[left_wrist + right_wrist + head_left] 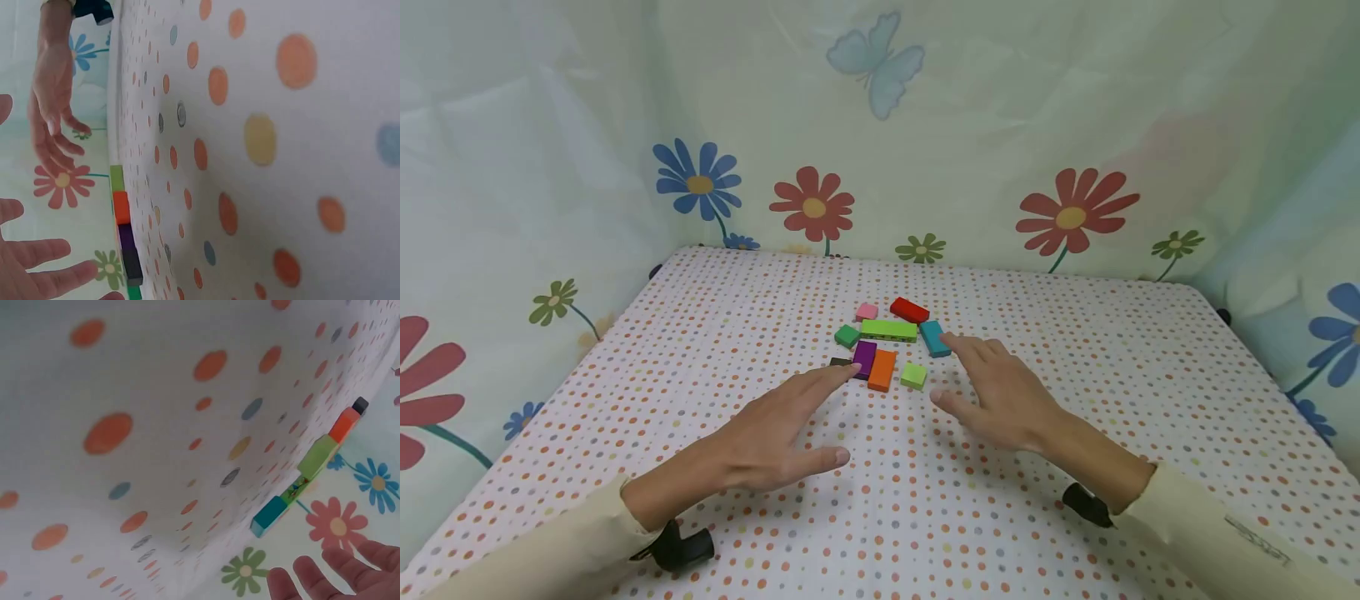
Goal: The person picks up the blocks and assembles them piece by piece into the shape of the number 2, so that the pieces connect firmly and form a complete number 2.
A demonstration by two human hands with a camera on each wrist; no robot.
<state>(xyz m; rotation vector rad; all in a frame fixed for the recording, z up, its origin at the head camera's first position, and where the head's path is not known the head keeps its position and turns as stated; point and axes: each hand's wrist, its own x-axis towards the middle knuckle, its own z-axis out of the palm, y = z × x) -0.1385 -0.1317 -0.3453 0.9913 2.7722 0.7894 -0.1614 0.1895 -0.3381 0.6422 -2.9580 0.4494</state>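
My left hand (pixel 775 429) hovers over the table with fingers stretched forward and thumb apart, holding nothing. In the head view its fingertips overlap the purple block (pixel 864 358) and a black block (pixel 839 362). My right hand (pixel 1003 392), also holding nothing, reaches in from the right with its fingertips beside the blue block (pixel 936 339). Between the hands lie an orange block (pixel 882 371) and a small light green block (pixel 913 376). Behind them are a long lime green block (pixel 888 331), a green block (pixel 847 336), a pink block (pixel 867 312) and a red block (pixel 910 310).
A dotted cloth (pixel 880 517) covers the table. Flower-printed curtains (pixel 970 150) hang behind it and at both sides. Dark wrist cameras (pixel 681 548) are strapped on under the sleeves.
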